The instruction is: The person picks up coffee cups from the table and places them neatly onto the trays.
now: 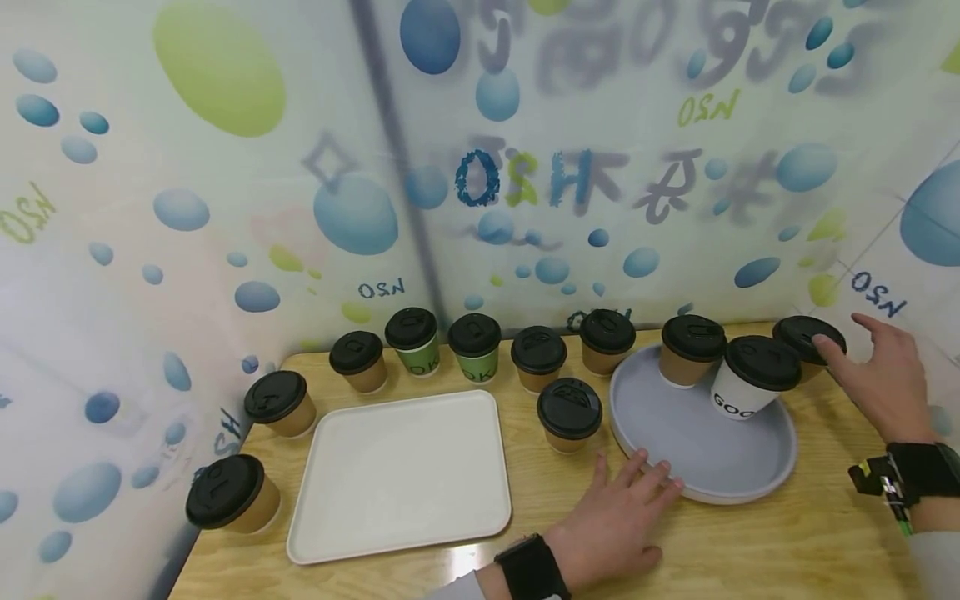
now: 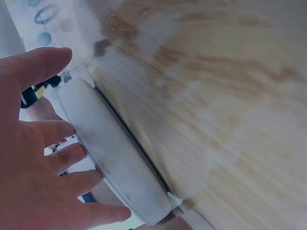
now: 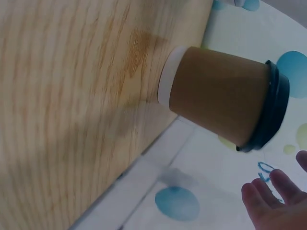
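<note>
A wooden desk (image 1: pixel 825 533) carries a white rectangular tray (image 1: pixel 405 475) and, to the right of it, a round grey tray (image 1: pixel 675 433). The left hand (image 1: pixel 611 521) has its grip spread, with fingertips at the round tray's near rim. The right hand (image 1: pixel 885 375) has also its grip spread. In the round tray stands a white cup (image 1: pixel 742 392); just behind it, on the desk, a brown cup (image 3: pixel 220 91) stands near the right hand. Whether the thumb touches its black lid (image 1: pixel 797 330), I cannot tell.
</note>
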Demonstrator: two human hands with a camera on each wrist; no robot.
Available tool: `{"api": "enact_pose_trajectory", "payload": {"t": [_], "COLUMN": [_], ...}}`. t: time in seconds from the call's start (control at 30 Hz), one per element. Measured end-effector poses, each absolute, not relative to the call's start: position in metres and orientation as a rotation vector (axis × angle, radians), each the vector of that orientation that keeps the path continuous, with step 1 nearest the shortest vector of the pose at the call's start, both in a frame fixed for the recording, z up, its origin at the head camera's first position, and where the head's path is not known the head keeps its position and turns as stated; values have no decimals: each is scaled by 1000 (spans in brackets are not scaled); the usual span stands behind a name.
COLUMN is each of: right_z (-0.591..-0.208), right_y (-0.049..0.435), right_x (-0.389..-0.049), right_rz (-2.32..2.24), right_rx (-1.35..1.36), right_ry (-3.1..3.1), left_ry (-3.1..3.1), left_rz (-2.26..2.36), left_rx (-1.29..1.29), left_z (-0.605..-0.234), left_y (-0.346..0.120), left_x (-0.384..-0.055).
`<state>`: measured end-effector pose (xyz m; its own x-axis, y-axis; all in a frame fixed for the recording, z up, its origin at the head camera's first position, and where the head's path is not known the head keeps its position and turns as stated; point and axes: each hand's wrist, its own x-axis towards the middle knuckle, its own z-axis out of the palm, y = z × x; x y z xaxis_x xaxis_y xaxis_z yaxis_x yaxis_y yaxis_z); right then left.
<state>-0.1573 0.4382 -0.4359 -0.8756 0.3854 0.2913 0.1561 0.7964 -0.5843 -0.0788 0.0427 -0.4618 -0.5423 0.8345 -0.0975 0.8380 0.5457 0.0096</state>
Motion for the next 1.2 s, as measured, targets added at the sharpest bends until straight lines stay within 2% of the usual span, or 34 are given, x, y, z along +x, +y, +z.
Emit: {"api": "enact_pose_trajectory", "payload": {"t": [0.57, 0.67, 0.87, 1.2], "right_z": [-450, -457, -461, -443], "right_y": [447, 447, 445, 442], "right_x": [-194, -197, -196, -176], "right_rz": [855, 849, 845, 842], "right_rx": [-315, -310, -336, -377], "right_ry": [-2774, -2780, -2766, -2701], "left_ry": [2571, 2658, 2773, 2757], "left_rz": [-62, -43, -14, -33], "left_rx": [1519, 1459, 1345, 1391], "left_z": [-463, -461, -466, -463], "left_y": [43, 38, 30, 30], "left_x": [-79, -84, -91, -93]}}
